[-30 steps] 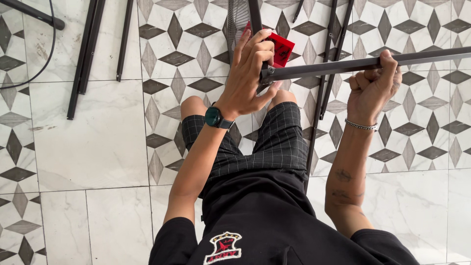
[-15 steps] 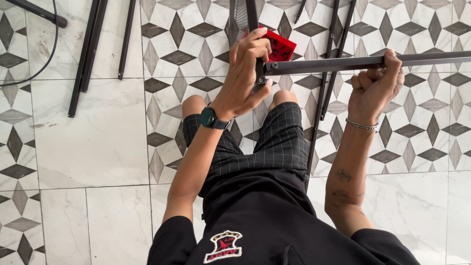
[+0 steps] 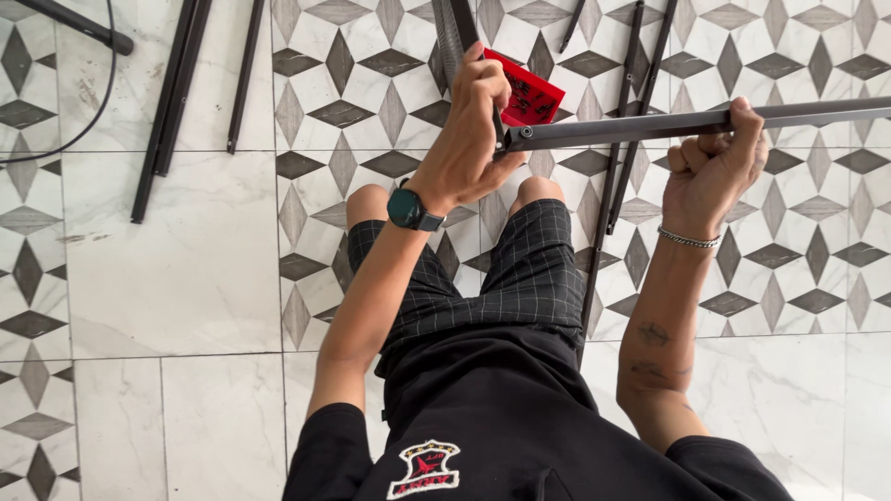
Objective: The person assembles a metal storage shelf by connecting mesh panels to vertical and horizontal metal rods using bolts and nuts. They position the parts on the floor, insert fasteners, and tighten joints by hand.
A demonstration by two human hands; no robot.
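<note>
Left hand (image 3: pixel 469 139) pinches the joint end of a rigid, light-looking dark metal bar (image 3: pixel 650 124), right hand (image 3: pixel 710 167) fist-closed around mid-length.

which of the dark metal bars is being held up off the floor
The long horizontal bar: the right hand grips it and the left hand is at its end. The other bars lie on the tiles.

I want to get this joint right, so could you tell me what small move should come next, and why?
Probably hold the horizontal bar level with the right hand while the left hand works the corner joint: the bar's end meets the upright piece there, under the left fingers.
</note>
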